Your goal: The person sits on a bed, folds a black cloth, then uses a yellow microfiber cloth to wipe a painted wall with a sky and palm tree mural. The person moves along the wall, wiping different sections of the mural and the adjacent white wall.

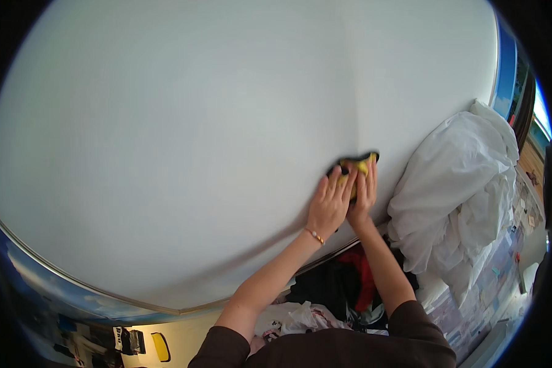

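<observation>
Both of my hands press a yellow and black cloth [361, 166] flat against a large smooth white panel [211, 138]. My left hand [331, 202], with a beaded bracelet at the wrist, lies on the cloth's left part. Close beside it, my right hand [365, 193] rests on the cloth's right part with fingers stretched out. The cloth's black edge shows beyond my fingertips; its middle is mostly hidden under the hands. A faint vertical line runs up the panel above the cloth.
A heap of white fabric [441, 184] leans at the panel's right edge. Below the panel lie dark and red clothes [363, 280] and a white plastic bag [299, 317]. A blue, cloud-patterned border [96, 303] lines the lower left. A yellow, black-edged item [161, 347] sits at the bottom left.
</observation>
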The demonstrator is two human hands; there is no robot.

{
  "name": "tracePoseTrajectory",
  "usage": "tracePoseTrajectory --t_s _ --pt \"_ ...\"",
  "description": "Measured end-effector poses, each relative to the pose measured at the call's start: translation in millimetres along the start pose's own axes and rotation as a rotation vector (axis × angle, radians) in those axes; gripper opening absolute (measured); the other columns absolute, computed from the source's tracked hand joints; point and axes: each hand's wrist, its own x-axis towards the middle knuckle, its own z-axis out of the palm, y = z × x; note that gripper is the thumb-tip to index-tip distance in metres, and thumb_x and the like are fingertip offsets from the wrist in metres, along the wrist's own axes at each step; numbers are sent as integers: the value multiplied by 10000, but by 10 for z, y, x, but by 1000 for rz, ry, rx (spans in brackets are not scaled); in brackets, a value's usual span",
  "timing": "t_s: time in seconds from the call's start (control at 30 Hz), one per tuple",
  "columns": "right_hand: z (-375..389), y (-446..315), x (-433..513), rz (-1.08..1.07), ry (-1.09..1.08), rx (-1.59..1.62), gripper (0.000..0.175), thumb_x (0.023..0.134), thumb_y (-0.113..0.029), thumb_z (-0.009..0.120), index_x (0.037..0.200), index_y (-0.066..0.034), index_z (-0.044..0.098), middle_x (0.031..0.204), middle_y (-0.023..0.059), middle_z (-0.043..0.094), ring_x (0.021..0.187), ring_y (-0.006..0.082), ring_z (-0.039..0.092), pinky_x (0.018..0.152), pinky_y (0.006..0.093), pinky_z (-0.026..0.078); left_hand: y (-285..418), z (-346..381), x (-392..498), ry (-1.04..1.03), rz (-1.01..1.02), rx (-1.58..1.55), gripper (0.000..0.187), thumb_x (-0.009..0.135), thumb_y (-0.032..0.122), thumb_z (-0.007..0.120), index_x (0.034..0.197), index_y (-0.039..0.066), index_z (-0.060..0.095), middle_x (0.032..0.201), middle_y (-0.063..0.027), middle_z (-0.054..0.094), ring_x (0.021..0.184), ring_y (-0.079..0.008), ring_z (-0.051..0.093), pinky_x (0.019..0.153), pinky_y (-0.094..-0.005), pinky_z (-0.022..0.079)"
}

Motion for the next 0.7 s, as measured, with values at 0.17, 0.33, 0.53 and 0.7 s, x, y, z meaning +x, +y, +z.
tracePoseTrajectory --t_s 0.17,0.33,0.53,0.7 --pt "-270 113 -1529 118 -268 -143 388 850 -11 617 1211 88 514 1358 281 470 1252 493 443 1010 564 397 499 736 -1330 -273 159 -46 430 945 197 411 1333 47 523 1383 -64 509 1418 -270 291 1172 -439 123" --pt "-414 -150 -2052 154 -507 -42 341 804 30 588 1142 73 572 1338 272 494 1271 474 436 1036 587 360 497 825 -2030 -219 106 21 349 942 192 452 1230 97 626 1348 -93 542 1411 -305 300 1152 -458 184" --pt "66 -548 -1101 10 -276 131 322 793 12 585 1111 33 625 1334 210 540 1308 406 442 1081 548 302 -179 202 -1474 20 -157 187 373 943 230 478 1297 250 596 1535 -170 305 1437 -498 -9 1141 -585 61" --pt "234 -736 -1169 -92 -229 250 316 794 -41 602 1107 -21 641 1305 156 574 1259 370 491 1065 522 312 -227 224 -1824 -5 -226 237 351 922 251 502 1242 170 621 1445 -199 419 1356 -515 218 1107 -595 152"
